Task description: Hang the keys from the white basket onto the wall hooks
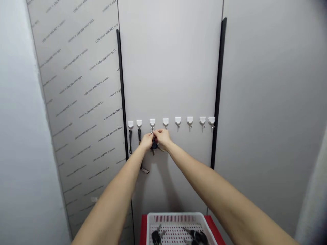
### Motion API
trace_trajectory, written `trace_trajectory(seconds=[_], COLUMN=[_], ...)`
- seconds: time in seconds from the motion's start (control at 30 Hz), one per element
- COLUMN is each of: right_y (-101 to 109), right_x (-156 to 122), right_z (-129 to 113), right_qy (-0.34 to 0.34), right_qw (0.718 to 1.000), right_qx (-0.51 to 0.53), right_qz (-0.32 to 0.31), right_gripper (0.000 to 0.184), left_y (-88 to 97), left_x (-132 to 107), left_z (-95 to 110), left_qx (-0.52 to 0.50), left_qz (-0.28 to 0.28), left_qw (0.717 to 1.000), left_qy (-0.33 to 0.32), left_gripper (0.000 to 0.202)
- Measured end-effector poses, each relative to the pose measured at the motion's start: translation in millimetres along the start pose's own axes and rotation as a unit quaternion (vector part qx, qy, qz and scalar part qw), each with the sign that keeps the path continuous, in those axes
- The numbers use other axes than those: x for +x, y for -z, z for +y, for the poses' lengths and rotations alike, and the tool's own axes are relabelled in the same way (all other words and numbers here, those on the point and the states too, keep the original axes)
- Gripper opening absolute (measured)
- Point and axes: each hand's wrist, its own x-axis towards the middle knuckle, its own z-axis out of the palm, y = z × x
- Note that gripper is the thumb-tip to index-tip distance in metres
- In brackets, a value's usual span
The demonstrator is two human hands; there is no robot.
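Two pinches: left hand [147, 141] and right hand [162, 136], both on the keys [154, 145] near their clip [152, 129], at the third hook [152, 121] from left. Can't tell whether it's seated. I'd grip low, leaving the loop clear, square to the hook.

I saw two bare arms [204, 173] stretched toward a pale grey panel [171, 68], where eight white hooks [178, 120] ran in a row. The left hand [147, 141] and right hand [162, 137] met just below the third hook [152, 122] from the left, fingertips gripping a bunch of keys [154, 145] — its silver clip [152, 129] was at the hook, though I couldn't tell whether it had caught. Dark straps [139, 134] hung from the first two hooks. Below, a white basket [176, 215] held dark key bundles [156, 237] — red surface [143, 228] showed on both sides.
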Motion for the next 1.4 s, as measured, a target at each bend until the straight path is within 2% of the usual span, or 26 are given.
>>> trace_trajectory(seconds=[0.1,0.23,0.33,0.4,0.47,0.57,0.63,0.7,0.8,0.87,0.93,1.0,1.1,1.17,1.27,1.4], right_y=[-1.0,6.1,20.5,34.1,49.8,74.8,90.0,103.2,119.6,128.5,135.0,138.6,137.9,134.1,127.2,124.6], right_x=[2.3,-0.9,-11.4,-23.5,-41.7,-81.9,-112.4,-139.8,-168.7,-180.1,-187.3,-192.7,-201.3,-208.0,-216.1,-217.0], right_z=[2.2,3.0,9.7,21.5,39.9,76.5,103.6,129.1,156.2,164.5,166.8,165.6,161.5,159.4,159.5,165.6], right_qy=[0.006,0.028,0.054,0.069,0.070,0.043,0.009,-0.010,0.006,0.019,0.031,0.047,0.065,0.077,0.083,0.071], right_qw=[0.993,0.978,0.971,0.968,0.964,0.946,0.920,0.884,0.815,0.771,0.740,0.737,0.770,0.782,0.767,0.765], right_qx=[-0.116,-0.204,-0.232,-0.240,-0.247,-0.278,-0.311,-0.354,-0.432,-0.491,-0.530,-0.534,-0.494,-0.463,-0.459,-0.481], right_qz=[0.033,0.032,0.017,-0.015,-0.062,-0.164,-0.239,-0.305,-0.385,-0.405,-0.412,-0.412,-0.398,-0.410,-0.441,-0.423], right_gripper=[0.020,0.022,0.024,0.024,0.023,0.020,0.020,0.022,0.026,0.029,0.030,0.029,0.028,0.024,0.027,0.021], left_y=[0.7,4.1,7.8,9.9,10.1,4.0,-3.9,-13.3,-26.8,-33.9,-39.1,-42.8,-47.4,-50.7,-54.0,-49.3], left_x=[3.0,-5.2,-24.1,-40.9,-61.2,-101.4,-132.0,-161.2,-197.6,-215.3,-227.2,-233.7,-235.4,-233.5,-230.2,-226.6], left_z=[-9.0,-14.6,-16.9,-23.4,-36.4,-65.9,-88.5,-109.7,-132.6,-140.7,-144.5,-145.8,-144.4,-142.4,-141.1,-147.5], left_qx=[0.033,0.084,0.164,0.230,0.262,0.276,0.289,0.309,0.338,0.351,0.357,0.358,0.372,0.399,0.432,0.419], left_qz=[0.018,0.057,0.101,0.132,0.134,0.072,0.017,-0.033,-0.118,-0.163,-0.201,-0.242,-0.304,-0.325,-0.321,-0.285], left_qw=[0.999,0.995,0.981,0.964,0.955,0.958,0.957,0.949,0.930,0.918,0.908,0.897,0.871,0.853,0.838,0.853], left_qy=[-0.001,0.007,0.000,-0.020,-0.026,-0.001,0.026,0.056,0.086,0.087,0.087,0.097,0.099,0.088,0.091,0.126], left_gripper=[0.027,0.013,0.022,0.030,0.032,0.029,0.028,0.028,0.028,0.027,0.027,0.026,0.022,0.017,0.012,0.009])
